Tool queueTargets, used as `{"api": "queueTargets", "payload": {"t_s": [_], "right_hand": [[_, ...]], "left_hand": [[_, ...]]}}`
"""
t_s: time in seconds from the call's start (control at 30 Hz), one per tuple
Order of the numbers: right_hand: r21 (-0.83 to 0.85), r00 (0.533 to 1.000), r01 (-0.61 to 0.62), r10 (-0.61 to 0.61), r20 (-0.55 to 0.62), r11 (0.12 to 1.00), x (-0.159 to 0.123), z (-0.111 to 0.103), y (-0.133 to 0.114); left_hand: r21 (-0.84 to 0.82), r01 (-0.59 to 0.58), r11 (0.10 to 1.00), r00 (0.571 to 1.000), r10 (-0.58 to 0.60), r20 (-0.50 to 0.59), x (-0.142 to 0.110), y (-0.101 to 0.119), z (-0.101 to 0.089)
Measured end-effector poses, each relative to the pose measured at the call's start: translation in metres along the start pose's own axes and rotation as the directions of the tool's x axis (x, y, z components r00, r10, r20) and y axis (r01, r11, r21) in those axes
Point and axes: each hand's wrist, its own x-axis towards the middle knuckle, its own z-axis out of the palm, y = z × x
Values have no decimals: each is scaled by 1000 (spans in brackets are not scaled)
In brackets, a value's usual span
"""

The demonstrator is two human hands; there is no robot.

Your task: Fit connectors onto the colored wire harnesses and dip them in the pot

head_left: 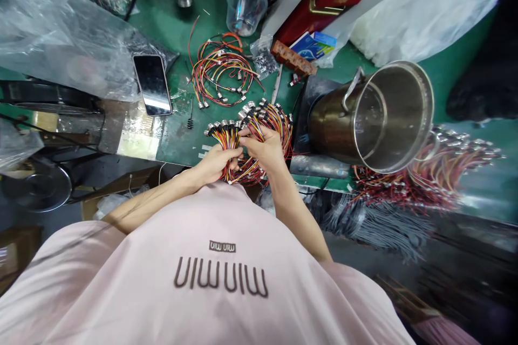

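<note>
A bundle of red, yellow, black and white wires (229, 139) with metal-tipped connectors is gripped in my left hand (220, 163), its connector ends pointing away from me. Beside it, my right hand (265, 148) has thumb and forefinger pinched on a wire by the bundle's right side. Behind and under the right hand lies a second pile of connector wires (279, 118). Farther back on the green table, loose coils of similar wires (222, 73) are spread out. Where the palms close, the wires are hidden.
A phone (152, 85) lies at the left. To the right, a metal pot (364, 118) lies on its side near more wire bundles (421, 178). A clear plastic cup (246, 9), a brick (293, 57) and a knife (277, 85) are at the back. Grey cables (380, 223) hang below the table.
</note>
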Motion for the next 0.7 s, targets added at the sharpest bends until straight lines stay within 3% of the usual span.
{"api": "queueTargets", "payload": {"t_s": [0.13, 0.4, 0.7], "right_hand": [[-222, 990, 140, -135, 40, 965, 1, -2, -3], [-406, 957, 274, -205, 207, 872, -1, -12, -7], [-482, 935, 350, -334, 122, 803, 1, -13, -4]], "left_hand": [[51, -7, 999, 1000, 5, 30, -1, 0, 0], [82, 13, 997, 999, -16, 37, -4, 5, 0], [106, 32, 994, 995, -42, 94, -3, 7, -2]]}}
